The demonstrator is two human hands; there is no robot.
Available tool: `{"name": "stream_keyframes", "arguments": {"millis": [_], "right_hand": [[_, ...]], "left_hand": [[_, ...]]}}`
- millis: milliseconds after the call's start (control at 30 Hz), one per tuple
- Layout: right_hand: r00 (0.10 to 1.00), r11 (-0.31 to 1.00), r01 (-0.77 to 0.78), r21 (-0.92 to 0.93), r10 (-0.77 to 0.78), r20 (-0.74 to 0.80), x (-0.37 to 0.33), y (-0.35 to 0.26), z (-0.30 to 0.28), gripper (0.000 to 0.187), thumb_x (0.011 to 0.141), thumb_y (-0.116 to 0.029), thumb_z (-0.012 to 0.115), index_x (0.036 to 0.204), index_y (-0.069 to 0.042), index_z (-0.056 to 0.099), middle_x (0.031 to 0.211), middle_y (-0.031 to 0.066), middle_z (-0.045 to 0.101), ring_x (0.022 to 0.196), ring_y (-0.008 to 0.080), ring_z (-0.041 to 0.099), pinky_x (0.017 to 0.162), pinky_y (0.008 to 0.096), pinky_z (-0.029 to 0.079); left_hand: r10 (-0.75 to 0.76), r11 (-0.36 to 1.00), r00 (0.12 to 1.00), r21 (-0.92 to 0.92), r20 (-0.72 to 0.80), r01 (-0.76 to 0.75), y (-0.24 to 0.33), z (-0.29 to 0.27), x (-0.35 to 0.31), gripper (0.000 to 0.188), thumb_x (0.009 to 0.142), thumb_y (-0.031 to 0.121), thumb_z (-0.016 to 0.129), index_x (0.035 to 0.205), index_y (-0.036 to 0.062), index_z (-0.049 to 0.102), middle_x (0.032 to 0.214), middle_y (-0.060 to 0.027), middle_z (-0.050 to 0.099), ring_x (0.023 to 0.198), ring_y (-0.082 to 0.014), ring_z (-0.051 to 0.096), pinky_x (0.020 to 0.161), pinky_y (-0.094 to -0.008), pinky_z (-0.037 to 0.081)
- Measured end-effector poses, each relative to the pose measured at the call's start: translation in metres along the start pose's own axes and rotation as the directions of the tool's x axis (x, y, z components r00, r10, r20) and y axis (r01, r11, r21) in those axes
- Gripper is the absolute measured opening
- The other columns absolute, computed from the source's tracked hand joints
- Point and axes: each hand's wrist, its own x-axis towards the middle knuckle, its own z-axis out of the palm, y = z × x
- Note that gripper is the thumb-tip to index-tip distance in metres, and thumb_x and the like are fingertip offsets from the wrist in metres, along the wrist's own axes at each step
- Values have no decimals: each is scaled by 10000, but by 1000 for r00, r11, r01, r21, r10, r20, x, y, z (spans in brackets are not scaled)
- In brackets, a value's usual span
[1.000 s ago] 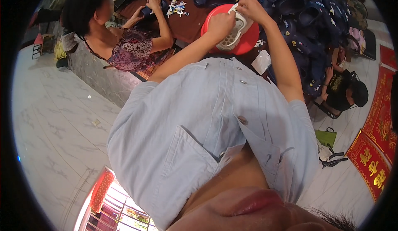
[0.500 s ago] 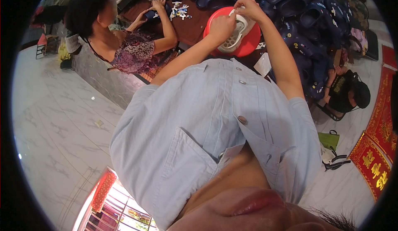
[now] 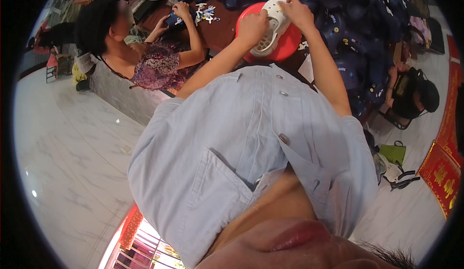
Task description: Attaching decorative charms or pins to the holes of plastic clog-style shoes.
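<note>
A white clog (image 3: 274,12) with a perforated toe is tilted over a round red tub or lid (image 3: 291,41). Its toe points away from me and its open heel faces me. My left hand (image 3: 254,29) is closed on the clog's left side. At the right of the toe, my right hand (image 3: 297,14) has its fingertips pressed together against the holes. Whether a small piece sits between those fingertips is too small to make out.
Dark blue clogs (image 3: 357,37) are heaped on the right and far side. Small white and blue charms (image 3: 207,14) lie on the brown table to the left. A co-worker (image 3: 159,68) there handles a dark blue clog (image 3: 173,20). Another person (image 3: 418,95) sits at the right.
The white clog has turned so that its perforated toe now shows. My right hand has shifted a little right, along the toe, and my left hand has moved slightly left.
</note>
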Motion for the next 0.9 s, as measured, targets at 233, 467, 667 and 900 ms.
{"name": "stream_keyframes", "arguments": {"millis": [233,467,667,900], "right_hand": [[995,981,99,-168,-102,-11,7,7,11,508,857,-526,546,1054,-60,508,926,254,668,902,438,644,771,529,503],[991,982,134,-136,-132,26,5,-4,17,390,862,-362,491,1124,-74,470,1000,251,654,937,464,622,816,552,484],[999,987,-9,-162,1,-48,4,-18,17,313,843,-335,501,1091,-145,516,1021,226,659,957,470,613,820,537,489],[989,977,-146,-154,143,-36,13,-28,16,367,839,-314,623,1110,-88,527,982,199,670,927,401,650,815,505,507]], "left_hand": [[-9,1000,999,16,42,9,2,-2,4,224,802,243,626,954,86,577,782,-164,663,701,-364,657,614,-486,516],[-17,1000,1000,0,-8,17,0,-2,0,223,795,243,639,951,94,585,791,-160,670,713,-356,662,616,-480,518],[-23,999,1000,35,9,22,-1,-2,2,229,796,250,639,956,96,582,791,-154,670,712,-350,663,619,-480,518],[-28,999,999,28,-20,29,-1,-2,0,234,804,259,631,960,95,571,786,-161,663,717,-361,656,614,-485,513]]}}
